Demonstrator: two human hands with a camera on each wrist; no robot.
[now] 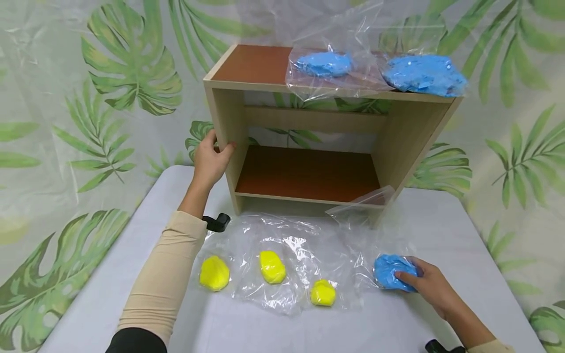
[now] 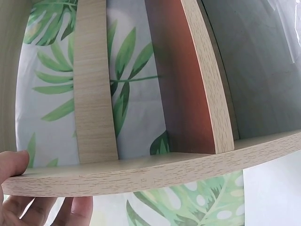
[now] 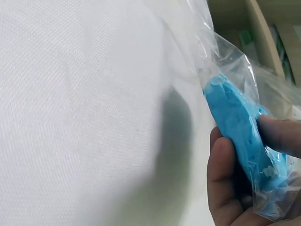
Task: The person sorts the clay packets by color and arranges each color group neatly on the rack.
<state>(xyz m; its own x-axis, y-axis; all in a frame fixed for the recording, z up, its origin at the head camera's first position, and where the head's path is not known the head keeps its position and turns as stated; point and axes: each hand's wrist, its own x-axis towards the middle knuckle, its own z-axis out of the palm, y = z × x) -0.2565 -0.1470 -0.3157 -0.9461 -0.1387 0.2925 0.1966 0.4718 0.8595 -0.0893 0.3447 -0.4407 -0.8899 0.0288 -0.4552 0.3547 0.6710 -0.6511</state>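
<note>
My left hand (image 1: 212,159) grips the left side panel of a small wooden shelf (image 1: 227,132). In the left wrist view the thumb (image 2: 14,162) lies on the panel's inner side and the fingers wrap around the outside. Low on the right, my right hand (image 1: 425,284) holds a clear plastic bag with a blue clay-like lump (image 1: 393,271) in it. The thumb presses on one face of the lump and the fingers support the other, as the right wrist view (image 3: 244,132) shows. The bag's loose upper part stands up toward the shelf's lower right corner.
Three yellow lumps (image 1: 214,273), (image 1: 272,267), (image 1: 323,292) in clear bags lie on the white table (image 1: 247,333) before the shelf. Two bagged blue lumps (image 1: 324,64), (image 1: 423,74) rest on the shelf's top, the right one at its front edge. A leaf-patterned cloth (image 1: 132,63) hangs behind.
</note>
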